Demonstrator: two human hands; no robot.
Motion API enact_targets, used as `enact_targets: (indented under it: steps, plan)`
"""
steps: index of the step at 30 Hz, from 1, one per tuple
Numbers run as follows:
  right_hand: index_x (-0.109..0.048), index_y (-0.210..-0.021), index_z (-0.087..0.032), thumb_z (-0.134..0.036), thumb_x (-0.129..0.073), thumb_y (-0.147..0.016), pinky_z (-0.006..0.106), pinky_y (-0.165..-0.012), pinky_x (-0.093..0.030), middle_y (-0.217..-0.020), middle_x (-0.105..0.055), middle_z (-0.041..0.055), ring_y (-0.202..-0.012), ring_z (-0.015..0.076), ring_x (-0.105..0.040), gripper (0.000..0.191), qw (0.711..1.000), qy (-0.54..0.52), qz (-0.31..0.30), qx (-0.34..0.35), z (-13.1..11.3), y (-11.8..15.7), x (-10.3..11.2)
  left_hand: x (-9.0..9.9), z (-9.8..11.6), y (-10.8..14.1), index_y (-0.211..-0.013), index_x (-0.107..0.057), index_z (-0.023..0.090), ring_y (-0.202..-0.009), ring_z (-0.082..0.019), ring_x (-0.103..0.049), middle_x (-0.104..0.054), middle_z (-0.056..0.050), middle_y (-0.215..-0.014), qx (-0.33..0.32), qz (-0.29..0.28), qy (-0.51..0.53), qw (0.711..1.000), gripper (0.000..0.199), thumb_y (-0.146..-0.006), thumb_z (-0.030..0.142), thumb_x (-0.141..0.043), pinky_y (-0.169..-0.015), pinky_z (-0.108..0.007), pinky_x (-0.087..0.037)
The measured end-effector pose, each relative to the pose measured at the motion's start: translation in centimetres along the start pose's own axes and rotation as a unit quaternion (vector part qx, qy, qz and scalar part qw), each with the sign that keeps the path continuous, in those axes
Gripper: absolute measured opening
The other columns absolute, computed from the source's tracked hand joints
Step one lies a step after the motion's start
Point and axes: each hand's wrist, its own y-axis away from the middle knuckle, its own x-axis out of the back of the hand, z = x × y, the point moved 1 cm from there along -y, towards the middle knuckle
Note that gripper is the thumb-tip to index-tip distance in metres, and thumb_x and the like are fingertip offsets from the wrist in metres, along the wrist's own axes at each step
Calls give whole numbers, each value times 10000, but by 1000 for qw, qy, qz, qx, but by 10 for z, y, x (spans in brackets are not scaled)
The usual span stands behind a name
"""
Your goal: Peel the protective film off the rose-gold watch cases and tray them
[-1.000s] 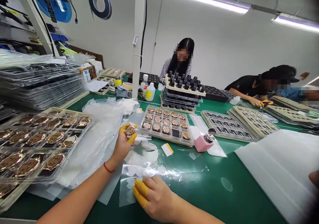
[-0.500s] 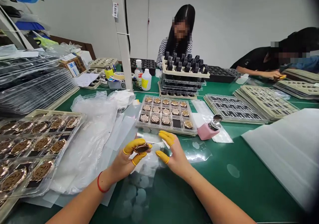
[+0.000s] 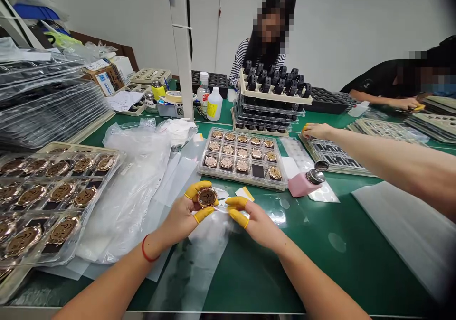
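My left hand (image 3: 185,211), with yellow finger cots, grips a rose-gold watch case (image 3: 207,197) by its rim, its dark printed back facing me. Close beside it, my right hand (image 3: 254,218) has its cotted fingers and thumb drawn together; a thin whitish, blurred thing at their tips is too unclear to name. Just beyond my hands sits a clear tray (image 3: 245,182) holding several similar watch cases, with one dark cell showing no case. At the left lies a larger-looking tray of watch cases (image 3: 59,232), backs up.
A pink pump bottle (image 3: 304,183) stands right of the middle tray. Another person's arm (image 3: 384,156) reaches in from the right to a tray of black parts (image 3: 338,161). Plastic bags (image 3: 135,168) lie left. Stacked trays of black watches (image 3: 274,97) and a white post (image 3: 181,49) rise behind.
The watch case has turned in my left hand from edge-on to back facing me. My right fingers have closed together nearer to it. Another person's arm has come in from the right.
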Motion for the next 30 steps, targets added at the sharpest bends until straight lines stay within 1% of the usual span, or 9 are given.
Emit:
enact_targets:
  steps: [3,6,9,11,13,16,19,24,30]
  plan:
    - [-596,-824,-191,-283,-524,-831,327,-833,-413,-946,-619,31,-904,166,-536,117,997,65,30,40,1,-3,5,-2,-2,2,-1197,-454,225,-895,-210,-658,-663,-53,-994,5,-28,-20,999,491,-756,292,-657,-838,-339,-529]
    - [-571,-764,-189,-248,-542,-807,306,-764,-419,-881,-608,23,-841,159,-532,79,995,87,17,41,0,-2,2,-4,-4,2,-1221,-438,226,-896,-204,-655,-664,-54,-997,13,-49,-34,998,492,-774,293,-632,-836,-332,-526]
    - [-551,-728,-186,-214,-555,-780,313,-762,-407,-837,-595,21,-825,162,-519,59,992,98,33,78,-6,1,-1,-4,-9,0,-1215,-448,223,-827,-193,-653,-667,-50,-964,33,-33,-77,996,484,-770,293,-626,-756,-310,-537]
    - [-552,-709,-185,-228,-564,-782,320,-788,-399,-828,-594,21,-832,162,-520,85,993,53,43,92,-9,2,-2,-4,-13,-2,-1203,-464,220,-752,-184,-642,-667,-49,-928,43,-12,-112,993,479,-759,295,-628,-669,-290,-533]
    - [-567,-704,-183,-286,-590,-780,318,-810,-396,-898,-606,30,-863,164,-530,130,996,-52,48,52,-10,3,-1,-6,-15,-2,-1200,-473,214,-729,-185,-632,-664,-54,-922,46,-8,-116,992,492,-743,288,-639,-633,-283,-524]
    - [-589,-665,-173,-377,-668,-717,313,-839,-388,-1073,-597,45,-944,182,-528,225,974,-215,54,-50,-6,1,-3,-14,-15,1,-1196,-478,222,-777,-188,-635,-658,-49,-964,43,-44,-86,994,486,-738,259,-637,-677,-285,-526]
    - [-644,-712,-177,-394,-702,-685,325,-875,-371,-1011,-630,49,-940,186,-530,226,949,-305,23,-78,-4,0,-10,-21,-13,7,-1185,-486,240,-861,-191,-634,-643,-40,-1049,33,-78,-86,993,460,-747,244,-624,-745,-284,-527]
    - [-675,-714,-173,-398,-708,-680,312,-824,-384,-805,-638,24,-811,160,-532,230,941,-329,18,-77,-4,0,-20,-26,-17,11,-1215,-463,244,-891,-203,-639,-643,-42,-1072,40,-101,-94,990,482,-756,247,-610,-779,-306,-531]
    - [-643,-671,-168,-378,-725,-658,286,-772,-395,-786,-606,12,-778,144,-509,227,945,-316,28,-80,-6,1,-21,-25,-20,11,-1209,-460,237,-888,-197,-639,-639,-45,-1076,36,-97,-95,990,480,-754,245,-615,-764,-294,-533]
